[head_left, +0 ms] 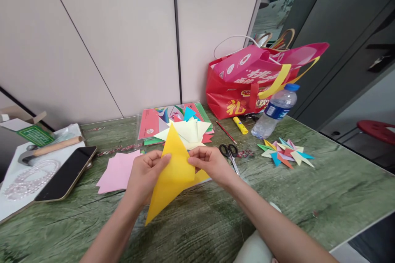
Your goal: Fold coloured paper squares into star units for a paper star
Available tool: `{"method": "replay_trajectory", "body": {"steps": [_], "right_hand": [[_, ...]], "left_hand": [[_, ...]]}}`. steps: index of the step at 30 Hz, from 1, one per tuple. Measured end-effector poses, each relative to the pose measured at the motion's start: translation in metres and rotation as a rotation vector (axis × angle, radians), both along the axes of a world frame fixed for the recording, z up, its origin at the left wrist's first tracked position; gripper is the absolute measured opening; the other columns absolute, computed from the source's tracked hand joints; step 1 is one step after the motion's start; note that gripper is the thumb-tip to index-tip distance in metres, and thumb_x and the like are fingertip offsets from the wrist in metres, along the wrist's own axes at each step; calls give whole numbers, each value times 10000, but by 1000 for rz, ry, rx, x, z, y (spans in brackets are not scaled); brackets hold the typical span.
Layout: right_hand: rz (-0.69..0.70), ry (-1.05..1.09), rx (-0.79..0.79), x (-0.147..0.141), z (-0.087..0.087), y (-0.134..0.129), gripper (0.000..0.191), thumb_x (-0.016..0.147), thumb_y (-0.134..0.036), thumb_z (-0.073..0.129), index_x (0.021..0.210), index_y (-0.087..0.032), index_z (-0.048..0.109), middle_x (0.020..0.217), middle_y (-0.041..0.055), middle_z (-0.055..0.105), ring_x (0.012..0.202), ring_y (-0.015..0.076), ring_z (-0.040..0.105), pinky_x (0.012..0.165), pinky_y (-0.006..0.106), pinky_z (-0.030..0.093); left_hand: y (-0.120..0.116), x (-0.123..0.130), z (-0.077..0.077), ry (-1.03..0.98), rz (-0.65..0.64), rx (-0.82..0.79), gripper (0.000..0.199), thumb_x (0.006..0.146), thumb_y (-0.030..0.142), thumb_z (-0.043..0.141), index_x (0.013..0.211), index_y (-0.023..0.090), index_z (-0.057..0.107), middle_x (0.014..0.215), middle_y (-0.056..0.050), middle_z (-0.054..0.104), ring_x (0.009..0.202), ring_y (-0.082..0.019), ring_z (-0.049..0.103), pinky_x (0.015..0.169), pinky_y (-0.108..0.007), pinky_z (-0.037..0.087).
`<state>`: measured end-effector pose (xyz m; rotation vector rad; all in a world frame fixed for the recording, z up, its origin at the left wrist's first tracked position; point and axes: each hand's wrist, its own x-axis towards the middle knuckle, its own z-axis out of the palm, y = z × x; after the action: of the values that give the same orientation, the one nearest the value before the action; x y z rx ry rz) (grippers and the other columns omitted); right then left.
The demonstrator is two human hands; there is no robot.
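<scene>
A sheet of yellow paper [174, 172], folded into a pointed shape, is held up above the table between my two hands. My left hand [146, 172] pinches its left edge, thumb in front. On the right edge, my right hand [211, 162] grips it between thumb and fingers. Behind the sheet lie cream folded paper pieces [188, 131] and a blue one [190, 114]. More yellow paper [200, 177] shows flat below my right hand. Pink paper sheets [115, 172] lie beside my left hand. Black-handled scissors [230, 154] rest just beyond my right hand.
Left: a phone [68, 174], a hammer [49, 150], a beaded strand [32, 178] and a green box [33, 131]. Right: a multicoloured paper star [285, 152], a water bottle [275, 111], a glue stick [240, 125], a red pencil [226, 132] and a red bag [228, 90] against the wall.
</scene>
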<state>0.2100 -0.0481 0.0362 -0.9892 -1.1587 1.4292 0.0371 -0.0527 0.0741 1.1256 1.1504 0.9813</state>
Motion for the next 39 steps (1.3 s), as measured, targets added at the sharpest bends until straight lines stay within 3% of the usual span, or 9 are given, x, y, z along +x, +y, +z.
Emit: {"method": "replay_trajectory", "body": {"steps": [4,11,16,20,33,39], "right_hand": [[-28,0,-7,2,0,1,242,556,-344,735,684,-153,657,612,-6,625,525,95,541,479,231,459],[-12,10,18,0,0,-1,255,629,-349,684,804,-166,650,755,13,643,648,109,558,601,249,445],[-96,66,6,-3,-1,-1,196,624,-342,668,694,-163,630,660,-7,607,584,98,511,566,235,410],[-153,80,-17,-4,0,0,112,603,-276,639,606,-172,597,576,-37,554,523,82,459,523,220,376],[-118,72,-100,-5,2,-1,55,573,-206,588,613,-173,608,614,-32,575,552,85,465,532,217,381],[-84,67,-61,-4,2,-2,159,564,-153,567,700,-180,645,667,-22,613,588,91,496,540,214,382]], "left_hand": [[-1,1,1,12,1,9,250,629,381,685,661,153,587,533,4,632,465,-134,561,422,-203,404],[0,1,-2,71,-91,-2,263,656,389,663,644,147,560,480,31,568,414,-99,503,394,-177,334],[-4,10,-5,117,-143,-6,309,646,427,653,612,142,537,466,26,556,386,-85,458,384,-175,287],[-7,14,-5,125,-130,-23,319,639,442,652,619,143,542,470,19,567,386,-92,468,383,-179,278],[-8,12,-2,111,-65,-16,300,620,426,662,616,148,551,470,24,564,395,-98,487,384,-180,315],[-6,9,-2,124,-47,4,285,628,410,665,629,143,567,482,13,581,399,-105,499,381,-177,315]]}}
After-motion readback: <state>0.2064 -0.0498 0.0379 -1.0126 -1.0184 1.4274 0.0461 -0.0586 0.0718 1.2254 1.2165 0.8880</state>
